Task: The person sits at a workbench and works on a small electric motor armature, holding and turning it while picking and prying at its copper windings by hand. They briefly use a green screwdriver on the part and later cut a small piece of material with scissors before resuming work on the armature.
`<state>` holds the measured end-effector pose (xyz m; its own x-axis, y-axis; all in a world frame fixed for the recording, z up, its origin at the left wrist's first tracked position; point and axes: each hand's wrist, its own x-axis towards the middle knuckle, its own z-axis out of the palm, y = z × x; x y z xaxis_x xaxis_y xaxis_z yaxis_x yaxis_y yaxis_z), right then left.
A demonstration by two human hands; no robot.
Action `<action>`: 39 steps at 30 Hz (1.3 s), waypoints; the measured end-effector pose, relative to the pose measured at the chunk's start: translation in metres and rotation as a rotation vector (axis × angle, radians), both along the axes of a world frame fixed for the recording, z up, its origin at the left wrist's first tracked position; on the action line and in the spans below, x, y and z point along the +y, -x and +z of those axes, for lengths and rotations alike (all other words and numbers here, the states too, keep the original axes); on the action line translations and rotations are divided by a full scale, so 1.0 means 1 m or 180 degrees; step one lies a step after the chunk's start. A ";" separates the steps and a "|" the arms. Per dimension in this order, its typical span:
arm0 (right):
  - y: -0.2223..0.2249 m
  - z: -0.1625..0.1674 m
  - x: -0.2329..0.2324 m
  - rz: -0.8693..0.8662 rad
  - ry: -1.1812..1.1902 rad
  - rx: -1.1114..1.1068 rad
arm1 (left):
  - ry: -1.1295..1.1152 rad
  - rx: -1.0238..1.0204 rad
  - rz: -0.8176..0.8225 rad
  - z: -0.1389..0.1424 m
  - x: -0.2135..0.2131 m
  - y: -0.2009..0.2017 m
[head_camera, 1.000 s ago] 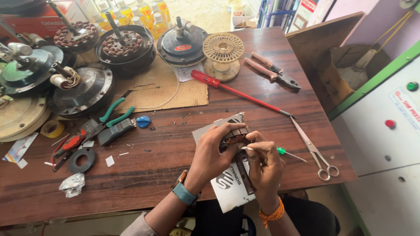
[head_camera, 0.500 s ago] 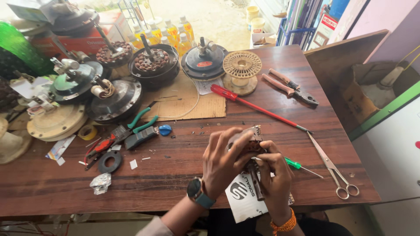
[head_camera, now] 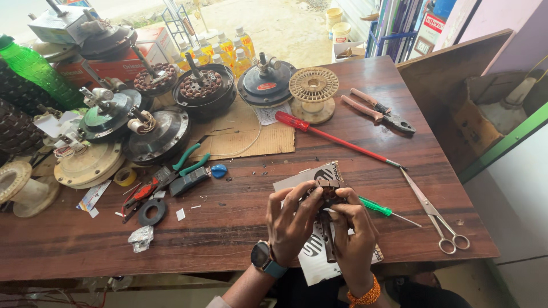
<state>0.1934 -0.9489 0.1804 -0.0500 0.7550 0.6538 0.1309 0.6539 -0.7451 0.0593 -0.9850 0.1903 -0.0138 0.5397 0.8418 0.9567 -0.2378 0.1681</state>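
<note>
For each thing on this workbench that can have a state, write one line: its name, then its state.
left hand: gripping small metal part
right hand: gripping small metal part
small metal part: held above paper
scissors: closed, lying flat
brown pliers: slightly open
red screwdriver: lying unused
green bottle: capped

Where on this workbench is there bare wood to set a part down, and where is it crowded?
Free: the near-left strip between the foil scrap and the left hand; the middle, between the cardboard sheet, red screwdriver and hands; the far-right corner beyond the pliers. Crowded: the far-left, packed with fan motors.
</note>
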 end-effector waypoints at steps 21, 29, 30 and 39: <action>-0.019 -0.021 -0.012 0.0531 0.0384 0.0388 | 0.1139 -0.3370 -0.1617 0.037 -0.020 -0.008; -0.014 -0.023 -0.015 0.0374 0.0331 0.0335 | 0.2532 -0.3950 -0.1463 0.059 -0.008 -0.001; -0.019 -0.025 -0.014 0.0341 0.0312 0.0343 | 0.2650 -0.3777 -0.1317 0.061 -0.005 -0.002; -0.025 -0.023 0.019 0.0049 0.0155 0.1139 | 0.1966 -0.1838 -0.0913 0.067 0.003 -0.017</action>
<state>0.2181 -0.9295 0.1569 0.1641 0.7867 0.5951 -0.1535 0.6163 -0.7724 0.0762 -0.9818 0.2573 -0.1404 0.9425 0.3033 0.6009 -0.1624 0.7827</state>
